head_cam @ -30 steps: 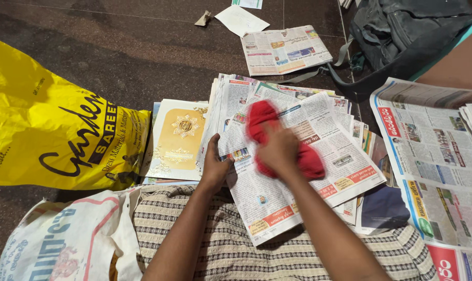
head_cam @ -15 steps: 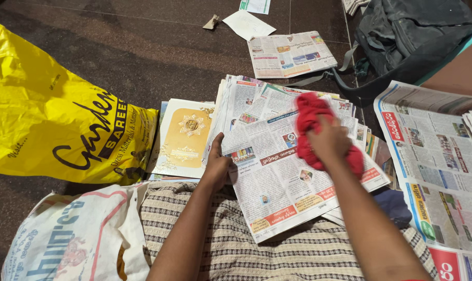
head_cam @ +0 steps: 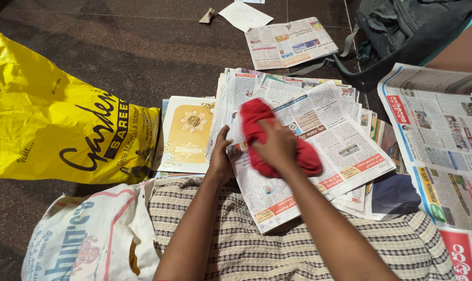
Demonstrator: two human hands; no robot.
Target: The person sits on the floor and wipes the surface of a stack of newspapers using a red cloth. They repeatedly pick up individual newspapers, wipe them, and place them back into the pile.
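Observation:
A stack of newspaper sheets [head_cam: 340, 145] lies on my lap and the dark floor. My right hand [head_cam: 277, 148] presses a bunched red cloth [head_cam: 257, 117] flat against the top sheet, near its left half. My left hand [head_cam: 220, 156] rests on the left edge of the same sheet, thumb up and fingers pinning the paper. A cream and gold card [head_cam: 186, 132] lies just left of the stack, beside my left hand.
A yellow plastic bag [head_cam: 54, 130] lies at the left, a white printed sack [head_cam: 85, 239] at the lower left. More newspapers [head_cam: 439, 140] spread at the right, another sheet [head_cam: 288, 41] at the top. A dark bag [head_cam: 402, 26] sits at the upper right.
My right hand has swept the red cloth back across the top sheet from the right side to the left. My left hand kept holding the sheet's edge.

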